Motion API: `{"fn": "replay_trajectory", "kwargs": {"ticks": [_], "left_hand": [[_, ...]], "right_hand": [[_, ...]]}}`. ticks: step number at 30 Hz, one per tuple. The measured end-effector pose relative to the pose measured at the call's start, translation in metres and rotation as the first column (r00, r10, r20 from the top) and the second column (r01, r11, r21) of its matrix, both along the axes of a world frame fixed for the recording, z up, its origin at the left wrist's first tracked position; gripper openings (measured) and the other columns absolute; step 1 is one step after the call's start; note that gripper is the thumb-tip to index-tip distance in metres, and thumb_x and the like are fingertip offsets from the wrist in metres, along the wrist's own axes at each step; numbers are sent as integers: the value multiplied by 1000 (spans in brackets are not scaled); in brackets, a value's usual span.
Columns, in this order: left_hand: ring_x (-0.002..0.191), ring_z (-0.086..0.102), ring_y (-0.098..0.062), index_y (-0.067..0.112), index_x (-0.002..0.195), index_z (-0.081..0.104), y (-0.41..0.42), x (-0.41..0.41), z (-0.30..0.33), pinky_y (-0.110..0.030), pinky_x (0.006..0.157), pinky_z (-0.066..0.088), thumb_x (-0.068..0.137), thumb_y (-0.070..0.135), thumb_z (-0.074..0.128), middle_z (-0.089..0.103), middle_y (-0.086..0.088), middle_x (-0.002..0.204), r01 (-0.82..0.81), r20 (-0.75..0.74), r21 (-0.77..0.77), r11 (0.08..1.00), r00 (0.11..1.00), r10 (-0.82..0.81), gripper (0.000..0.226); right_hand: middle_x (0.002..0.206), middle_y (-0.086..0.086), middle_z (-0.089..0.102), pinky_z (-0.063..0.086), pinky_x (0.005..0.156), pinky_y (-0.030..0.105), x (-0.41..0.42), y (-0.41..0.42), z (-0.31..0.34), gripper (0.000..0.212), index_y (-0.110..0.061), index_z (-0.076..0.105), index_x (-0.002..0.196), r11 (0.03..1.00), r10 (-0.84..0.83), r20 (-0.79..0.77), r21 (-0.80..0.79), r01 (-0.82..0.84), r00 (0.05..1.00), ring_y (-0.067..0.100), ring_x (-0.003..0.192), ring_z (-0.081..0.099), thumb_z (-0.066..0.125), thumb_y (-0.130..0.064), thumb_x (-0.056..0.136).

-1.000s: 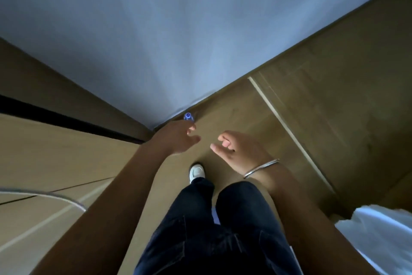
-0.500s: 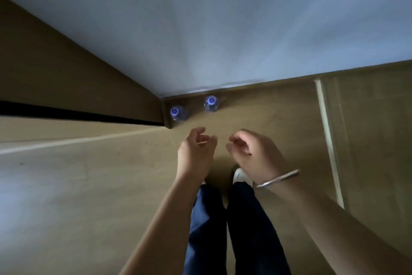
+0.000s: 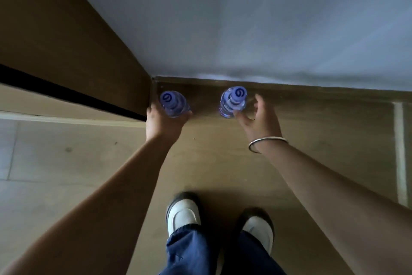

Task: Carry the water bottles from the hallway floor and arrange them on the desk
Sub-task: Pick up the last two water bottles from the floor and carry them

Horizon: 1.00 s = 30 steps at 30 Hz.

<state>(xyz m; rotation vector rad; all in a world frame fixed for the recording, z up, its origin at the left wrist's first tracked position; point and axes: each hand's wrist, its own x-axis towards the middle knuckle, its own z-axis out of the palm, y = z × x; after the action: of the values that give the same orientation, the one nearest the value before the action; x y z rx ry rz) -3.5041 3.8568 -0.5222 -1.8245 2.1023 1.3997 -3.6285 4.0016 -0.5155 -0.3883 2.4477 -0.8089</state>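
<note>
My left hand (image 3: 163, 122) wraps the near side of one clear plastic water bottle with a blue cap (image 3: 172, 103), fingers curled round it; my right hand (image 3: 258, 118) is half-closed about the second clear blue-capped bottle (image 3: 234, 100), thumb and fingers spread either side, not yet clamped, I judge; both stand upright on the brown hallway floor (image 3: 211, 163) against the wall's foot, so I come from above.

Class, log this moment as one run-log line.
left hand grips left bottle | right hand closing round right bottle | both upright by wall

Left bottle (image 3: 173, 104) lower body hidden behind left hand (image 3: 163, 121); both bottles' bases unseen; shoes (image 3: 183, 213) blurred.
</note>
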Motion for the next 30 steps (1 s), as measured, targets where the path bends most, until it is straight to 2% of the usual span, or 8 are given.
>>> {"fn": "replay_trajectory", "kwargs": {"ticks": [4,7,11,14,18,22,25,30], "left_hand": [[99,58,-20,12,117,56,-17,-8,-26,-31,79,47,72,31,77,60,0,103,-44,-85,26,999,995,46,53],[96,53,-15,13,120,55,-19,-12,-29,-27,80,44,83,26,68,56,2,102,-11,-120,2,1000,993,11,42],[101,57,-19,18,124,54,-12,-4,-18,-31,86,48,80,26,71,59,2,105,25,-93,15,1000,995,-23,48],[102,58,-20,21,120,57,2,10,5,-24,80,44,78,29,72,62,-2,112,57,-66,6,998,996,-57,45],[92,54,-13,20,114,59,26,33,68,-11,59,31,78,28,72,64,0,110,68,-74,6,998,995,-67,39],[108,57,-17,19,126,55,52,59,159,-11,71,30,78,30,71,61,-2,121,-9,-79,31,999,997,12,51],[106,55,-13,17,126,54,66,80,243,-8,73,30,78,27,72,60,-2,123,-46,-108,17,999,993,48,52],[118,53,-15,16,126,56,78,125,384,-10,84,33,77,24,73,58,-1,130,-161,-157,-57,985,976,150,52]], "right_hand": [[115,9,62,34,73,21,-23,-21,-31,46,-9,56,116,999,36,94,30,-39,995,25,106,57,70,-31,79],[113,7,64,37,77,21,-32,-29,-42,49,-12,57,118,998,65,122,10,-66,990,24,104,59,73,-33,77],[119,12,61,41,87,30,-24,-29,-38,48,-11,53,122,990,141,63,-41,-138,988,29,108,56,69,-30,80],[125,13,58,37,90,22,-5,-16,-12,52,-7,53,125,982,141,-11,-125,-141,990,29,114,55,71,-24,79],[132,12,55,32,96,18,24,2,63,62,-3,54,124,967,214,-14,-140,-214,977,27,120,52,68,-36,74],[122,16,61,35,95,21,59,16,167,63,1,57,118,928,349,-43,-122,-352,936,34,111,57,61,-43,73],[113,18,64,35,89,20,83,27,247,62,2,59,114,897,414,-92,-131,-423,906,37,102,60,53,-46,76],[107,17,67,38,88,19,119,35,382,59,3,60,111,848,469,-181,-179,-498,864,23,98,57,54,-45,77]]}}
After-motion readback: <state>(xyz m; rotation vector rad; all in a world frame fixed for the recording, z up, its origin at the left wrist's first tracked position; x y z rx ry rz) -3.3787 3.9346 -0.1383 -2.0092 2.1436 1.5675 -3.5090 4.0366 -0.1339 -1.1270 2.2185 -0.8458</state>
